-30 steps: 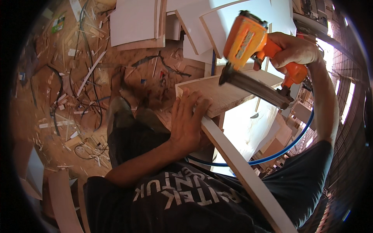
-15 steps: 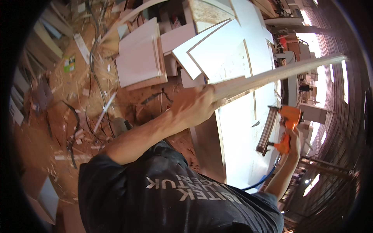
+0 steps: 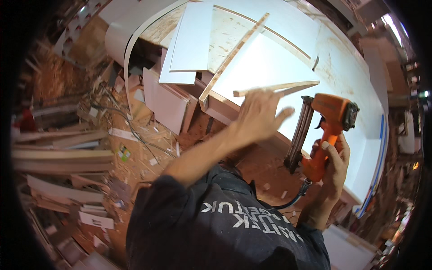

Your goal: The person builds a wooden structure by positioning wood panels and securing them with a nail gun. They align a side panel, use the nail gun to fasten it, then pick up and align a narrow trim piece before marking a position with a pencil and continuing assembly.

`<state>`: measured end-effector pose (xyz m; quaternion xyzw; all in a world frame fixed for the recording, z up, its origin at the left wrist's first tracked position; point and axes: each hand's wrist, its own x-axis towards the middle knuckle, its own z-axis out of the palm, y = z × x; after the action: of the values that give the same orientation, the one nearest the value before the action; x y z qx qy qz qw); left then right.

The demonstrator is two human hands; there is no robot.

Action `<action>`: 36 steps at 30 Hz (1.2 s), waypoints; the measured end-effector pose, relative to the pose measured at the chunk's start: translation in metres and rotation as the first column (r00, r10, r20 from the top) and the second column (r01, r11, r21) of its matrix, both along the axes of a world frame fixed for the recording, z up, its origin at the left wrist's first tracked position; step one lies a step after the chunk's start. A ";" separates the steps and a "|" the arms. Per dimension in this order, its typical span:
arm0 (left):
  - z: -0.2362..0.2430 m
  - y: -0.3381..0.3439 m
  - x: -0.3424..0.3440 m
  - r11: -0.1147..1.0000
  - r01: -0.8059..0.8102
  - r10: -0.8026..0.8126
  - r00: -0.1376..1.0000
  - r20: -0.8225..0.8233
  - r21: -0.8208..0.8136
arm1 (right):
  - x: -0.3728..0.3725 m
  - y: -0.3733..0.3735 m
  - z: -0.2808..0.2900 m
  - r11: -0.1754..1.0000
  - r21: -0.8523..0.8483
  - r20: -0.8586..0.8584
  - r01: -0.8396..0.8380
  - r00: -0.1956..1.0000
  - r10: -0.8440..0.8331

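Observation:
My right hand (image 3: 335, 157) is wrapped round the handle of an orange nail gun (image 3: 330, 108), its dark magazine pointing down and left. An air hose (image 3: 292, 201) runs from the base of the handle. Stretched out over the white panel (image 3: 279, 58), my left hand (image 3: 261, 114) has its thumb spread away from the fingers. Those fingers are slightly blurred at a short wooden strip (image 3: 292, 86); whether they touch it I cannot tell. A longer wooden strip (image 3: 234, 56) lies slantwise to the left, one end at the panel's near edge.
White boards (image 3: 191, 38) lie stacked at the far left of the work surface, with more panels (image 3: 168, 103) leaning below. Offcuts and wood chips (image 3: 144, 148) litter the floor, crossed by a dark cable (image 3: 128, 119). Stacked lumber (image 3: 63, 155) lies at far left.
My left hand has let go of the long wooden board it held, and its fingers are now spread. The nail gun stays in my right hand. The view has turned.

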<state>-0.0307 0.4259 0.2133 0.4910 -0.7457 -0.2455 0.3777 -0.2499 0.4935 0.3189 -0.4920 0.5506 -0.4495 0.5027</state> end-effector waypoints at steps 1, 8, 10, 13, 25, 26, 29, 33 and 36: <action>0.006 0.027 -0.005 0.998 0.042 -0.027 0.964 -0.265 0.053 | 0.018 0.007 0.001 0.999 -0.018 0.043 0.040 0.998 -0.039; 0.054 0.102 0.076 0.911 0.232 0.214 0.442 -0.871 0.342 | 0.166 0.034 -0.015 0.853 -0.374 -0.477 -0.363 0.864 0.159; 0.049 0.107 0.117 0.927 0.002 0.332 0.463 -0.822 0.375 | 0.205 0.033 -0.022 0.758 -0.456 -0.495 -0.467 0.840 0.221; 0.029 0.109 0.182 0.843 0.030 0.505 0.301 -0.809 0.538 | 0.226 0.034 -0.041 0.818 -0.428 -0.573 -0.384 0.816 0.083; -0.107 0.045 0.338 0.378 0.737 0.643 0.226 -0.732 0.560 | 0.144 -0.006 -0.181 0.963 -0.268 -0.951 -0.014 0.163 -0.262; -0.110 0.042 0.335 0.367 0.755 0.634 0.223 -0.740 0.543 | 0.147 -0.007 -0.182 0.967 -0.253 -0.955 -0.006 0.161 -0.249; -0.119 0.034 0.327 0.317 0.796 0.626 0.232 -0.744 0.515 | 0.149 -0.009 -0.182 0.975 -0.222 -0.965 0.008 0.144 -0.221; -0.121 0.019 0.323 0.237 0.847 0.595 0.261 -0.760 0.476 | 0.149 -0.011 -0.184 0.976 -0.218 -0.968 0.004 0.124 -0.217; -0.122 0.013 0.317 0.193 0.859 0.584 0.289 -0.759 0.475 | 0.149 -0.013 -0.185 0.976 -0.216 -0.969 0.002 0.120 -0.215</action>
<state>0.2866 0.4394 0.0916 0.2410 -0.0737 -0.9241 0.2874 -0.1011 0.4803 0.1341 -0.6627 0.7408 -0.0911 -0.0618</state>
